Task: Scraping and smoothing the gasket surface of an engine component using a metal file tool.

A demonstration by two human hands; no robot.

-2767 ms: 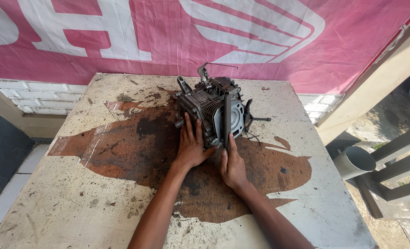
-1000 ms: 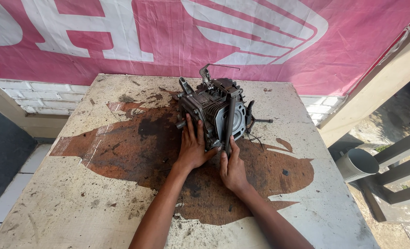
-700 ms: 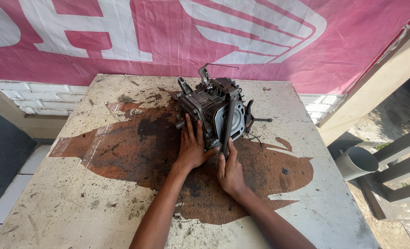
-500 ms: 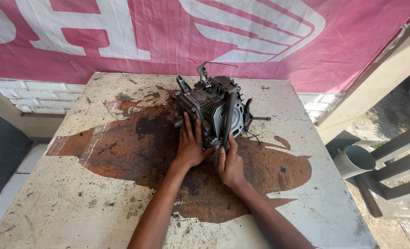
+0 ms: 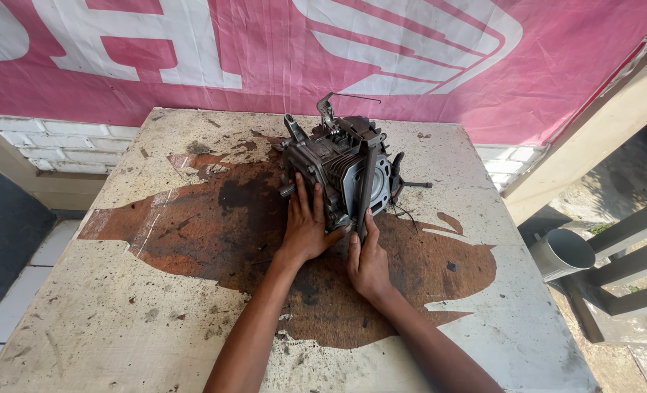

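A small grey engine block (image 5: 338, 164) with cooling fins and a round face stands on a worn, oil-stained table (image 5: 120, 306) near its far middle. My left hand (image 5: 307, 227) lies flat against the engine's near left side, fingers spread upward. My right hand (image 5: 368, 262) rests on the table just in front of the engine, its fingers touching the lower end of a dark bar that runs up the engine's face. Neither hand lifts anything.
A red and white banner (image 5: 323, 51) hangs behind the table over a white brick wall. To the right, below the table edge, are a grey pipe end (image 5: 565, 253) and metal rails (image 5: 629, 276). A thin rod (image 5: 414, 184) sticks out from the engine's right.
Both hands stay on the engine; the right hand has shifted slightly along the bar. The view has wobbled a little.
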